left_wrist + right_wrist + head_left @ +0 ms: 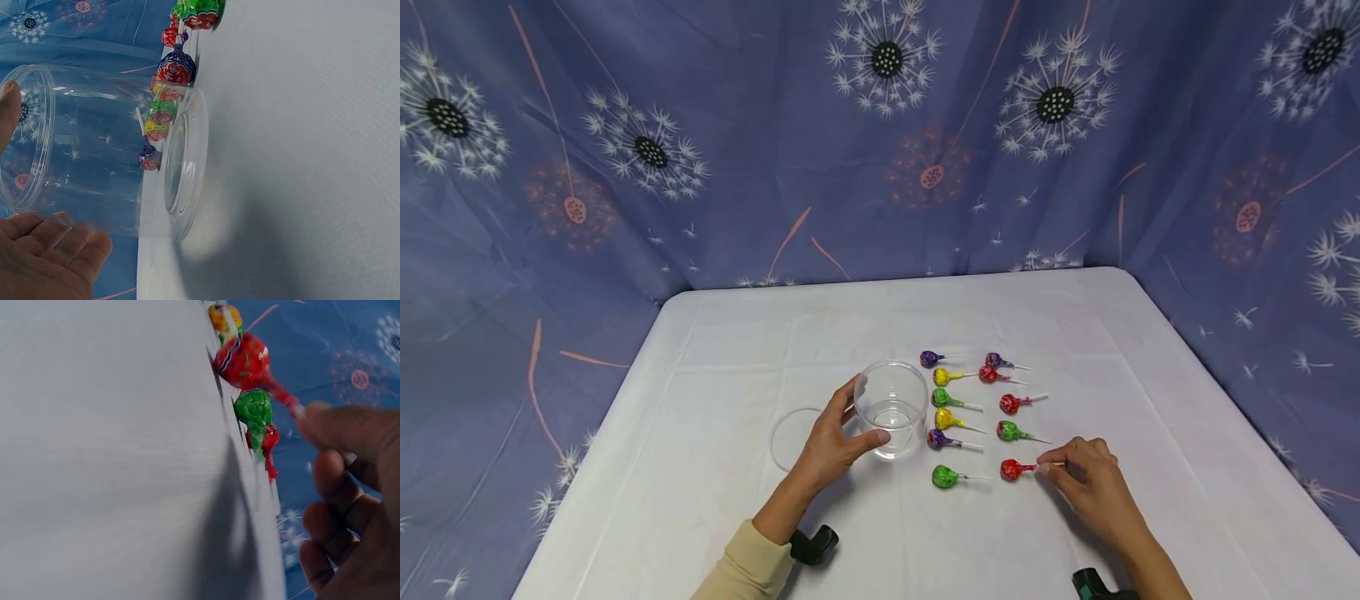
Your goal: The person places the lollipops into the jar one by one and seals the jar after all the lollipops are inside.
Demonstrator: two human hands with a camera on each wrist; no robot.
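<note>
My left hand (835, 442) grips a clear plastic jar (891, 408) by its side, thumb near the rim and fingers around the left. The jar is upright with its mouth up, and no candy shows inside it. In the left wrist view, lollipops show through and beyond the jar's wall (94, 156). My right hand (1093, 483) pinches the stick of a red lollipop (1011, 470) at the front right. In the right wrist view, thumb and forefinger hold that stick, the red wrapped head (245, 362) pointing away from the hand.
Several wrapped lollipops lie in two rough columns right of the jar, including a green one (944, 477), a purple one (937, 439) and another red one (1010, 404). A clear round lid (772, 433) lies left of the jar. A patterned curtain (760, 167) hangs behind the white table (700, 375).
</note>
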